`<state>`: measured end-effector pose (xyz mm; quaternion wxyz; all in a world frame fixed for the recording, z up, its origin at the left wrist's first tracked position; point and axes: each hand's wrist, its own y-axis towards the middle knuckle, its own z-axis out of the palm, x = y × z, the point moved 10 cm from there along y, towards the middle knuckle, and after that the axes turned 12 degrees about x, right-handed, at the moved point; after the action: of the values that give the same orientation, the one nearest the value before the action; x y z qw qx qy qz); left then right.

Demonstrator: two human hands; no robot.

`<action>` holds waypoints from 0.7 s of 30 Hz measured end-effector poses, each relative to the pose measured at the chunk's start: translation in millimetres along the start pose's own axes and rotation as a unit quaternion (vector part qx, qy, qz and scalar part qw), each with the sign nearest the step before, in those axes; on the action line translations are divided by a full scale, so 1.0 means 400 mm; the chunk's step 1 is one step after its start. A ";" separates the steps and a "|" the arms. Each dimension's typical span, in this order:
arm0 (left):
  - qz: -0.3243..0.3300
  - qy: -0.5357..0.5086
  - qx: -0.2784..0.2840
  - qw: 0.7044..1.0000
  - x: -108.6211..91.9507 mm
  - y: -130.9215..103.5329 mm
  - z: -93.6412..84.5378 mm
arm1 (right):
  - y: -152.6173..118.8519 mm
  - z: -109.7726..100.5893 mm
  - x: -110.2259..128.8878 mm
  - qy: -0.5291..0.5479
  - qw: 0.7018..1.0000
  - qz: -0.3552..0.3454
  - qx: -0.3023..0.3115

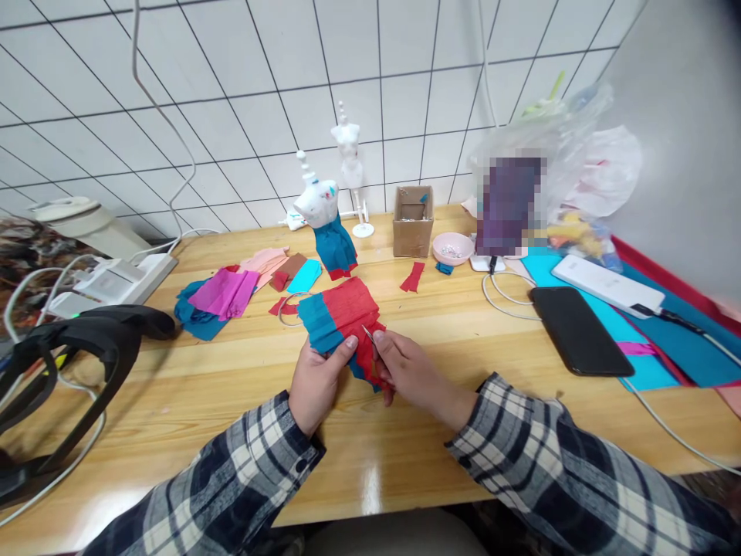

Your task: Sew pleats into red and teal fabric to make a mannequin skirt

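Note:
A pleated piece of red and blue crepe paper (352, 303) is held up above the table in front of me. My left hand (320, 378) grips its lower edge, the thumb lying on top. At the paper's right side, my right hand (408, 369) is closed around a small pointed metal tool (367, 333). Only the tool's thin tip shows, against the red part, so its exact kind is unclear. Behind the paper stands a small white dress form (317, 202) wearing a blue crepe skirt (336, 245) with a red hem.
A bare dress form (350, 150), a cardboard box (413, 224) and a pink bowl (453, 249) stand at the back. Coloured paper pieces (225, 293) lie left. On the right are a phone (582, 330) and a white power bank (607, 284). A black headset frame (75, 386) occupies the left edge.

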<state>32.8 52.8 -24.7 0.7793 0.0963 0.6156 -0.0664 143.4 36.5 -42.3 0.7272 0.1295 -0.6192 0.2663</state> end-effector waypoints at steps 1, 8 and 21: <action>0.004 -0.021 0.003 1.000 -0.003 0.001 0.002 | -0.001 -0.002 0.001 -0.011 1.000 -0.002 -0.003; 0.008 -0.106 -0.020 0.994 -0.013 0.012 -0.013 | -0.003 -0.004 -0.011 -0.052 0.999 0.015 0.001; -0.016 -0.080 -0.026 0.996 0.004 0.002 -0.013 | -0.009 0.000 -0.012 -0.022 0.999 0.026 -0.002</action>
<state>28.4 55.0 -27.6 0.8270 0.0602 0.5546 -0.0703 145.0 32.5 -46.5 0.7067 0.1179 -0.6386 0.2808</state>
